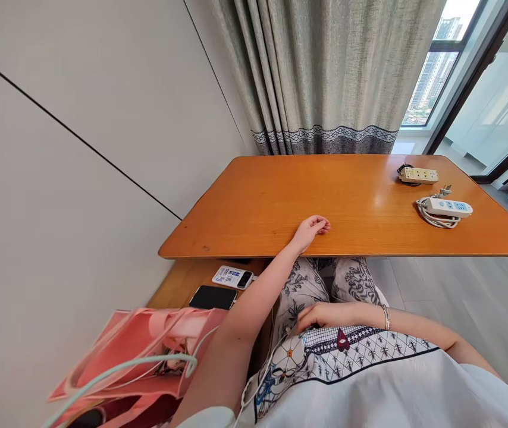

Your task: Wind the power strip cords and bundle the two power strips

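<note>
My left hand [311,232] rests near the front edge of the wooden table [254,196], its fingers loosely curled together with nothing seen in them. Lower down, my right hand [323,314] lies over my lap against the patterned clothing. Its fingers bend downward and their tips are hidden, so its grip does not show. A thin white cable [276,351] runs close to those fingertips; whether they touch it I cannot tell. Toward the table's right side sit a white power strip [448,207] with its coiled cord and a cream power strip [419,175] with a black cord.
Left of my left arm, a white phone-shaped device [232,277] and a black phone [213,297] lie on a lower wooden surface. A pink bag [124,345] stands open beside me, a pale green cable [133,362] across it. A wall and a curtain [338,71] border the table.
</note>
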Available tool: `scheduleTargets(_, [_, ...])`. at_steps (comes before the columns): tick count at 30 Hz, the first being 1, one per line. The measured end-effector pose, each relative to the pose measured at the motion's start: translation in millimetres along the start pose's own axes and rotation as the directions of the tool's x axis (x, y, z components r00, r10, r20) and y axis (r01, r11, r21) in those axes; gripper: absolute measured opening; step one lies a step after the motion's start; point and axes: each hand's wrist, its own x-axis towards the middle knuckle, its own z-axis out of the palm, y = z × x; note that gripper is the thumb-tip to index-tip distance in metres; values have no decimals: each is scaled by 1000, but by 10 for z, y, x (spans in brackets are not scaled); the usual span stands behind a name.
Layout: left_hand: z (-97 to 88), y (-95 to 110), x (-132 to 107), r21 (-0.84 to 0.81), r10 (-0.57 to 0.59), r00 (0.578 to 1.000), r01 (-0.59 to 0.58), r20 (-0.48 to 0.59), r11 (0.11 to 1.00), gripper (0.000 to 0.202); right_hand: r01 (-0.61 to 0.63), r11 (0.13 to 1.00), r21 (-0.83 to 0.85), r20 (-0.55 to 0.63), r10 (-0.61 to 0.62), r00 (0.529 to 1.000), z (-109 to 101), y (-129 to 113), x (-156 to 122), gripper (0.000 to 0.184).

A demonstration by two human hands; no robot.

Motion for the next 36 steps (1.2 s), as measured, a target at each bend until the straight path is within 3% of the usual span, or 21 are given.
scheduleTargets(4, [10, -13, 17, 9, -8, 1000, 8, -2, 1000, 33, -24, 986, 165, -100, 41, 994, 3, -230, 56, 36])
scheduleTargets(7, [12, 0, 23, 35, -32, 999, 32, 13, 999, 33, -28, 931, 363, 52, 10, 999, -7, -432, 160, 44])
scheduleTargets(9, [10, 20, 25, 61, -53, 998, 51, 28, 997, 33, -4, 923, 384, 143, -56, 988, -8, -479, 259, 36])
scheduleTargets(12, [7, 53, 28, 99, -79, 996, 74, 47, 992, 32, 42, 955, 292, 159, -92, 983, -12, -397, 389, 22])
scheduleTargets(15, [11, 88, 20, 114, -98, 994, 92, 47, 989, 33, 7, 987, 162, 186, -38, 982, -41, -216, 418, 25])
scheduleTargets(20, [40, 221, -86, 232, -104, 991, 82, 82, 969, 36, -42, 960, -277, 197, 100, 975, -145, -72, 170, 16])
scheduleTargets(22, [64, 319, -175, 326, -112, 984, 62, 138, 944, 38, -47, 926, -375, 90, 87, 992, -197, -154, 0, 13])
scheduleTargets(24, [101, 431, -290, 425, -123, 971, 26, 203, 905, 37, -77, 908, -411, -128, 27, 991, -253, -298, -185, 19])
scheduleTargets(26, [158, 535, -419, 523, -155, 950, -10, 271, 852, 35, -132, 881, -455, -381, -59, 923, -307, -458, -364, 27])
scheduleTargets(28, [235, 606, -543, 597, -227, 908, -31, 352, 801, 38, -151, 851, -503, -568, -193, 800, -351, -595, -514, 29])
scheduleTargets(31, [380, 637, -679, 585, -382, 768, 12, 514, 811, 50, -93, 786, -611, -642, -424, 639, -375, -719, -648, 29])
scheduleTargets(33, [479, 631, -723, 515, -361, 699, -12, 617, 857, 53, -47, 720, -693, -579, -516, 631, -360, -751, -680, 32])
scheduleTargets(34, [522, 631, -735, 483, -312, 695, -59, 648, 874, 51, -21, 689, -724, -531, -539, 654, -346, -755, -688, 34])
scheduleTargets(36, [586, 648, -750, 472, -206, 732, -175, 649, 864, 42, 44, 652, -757, -454, -574, 681, -316, -744, -705, 37])
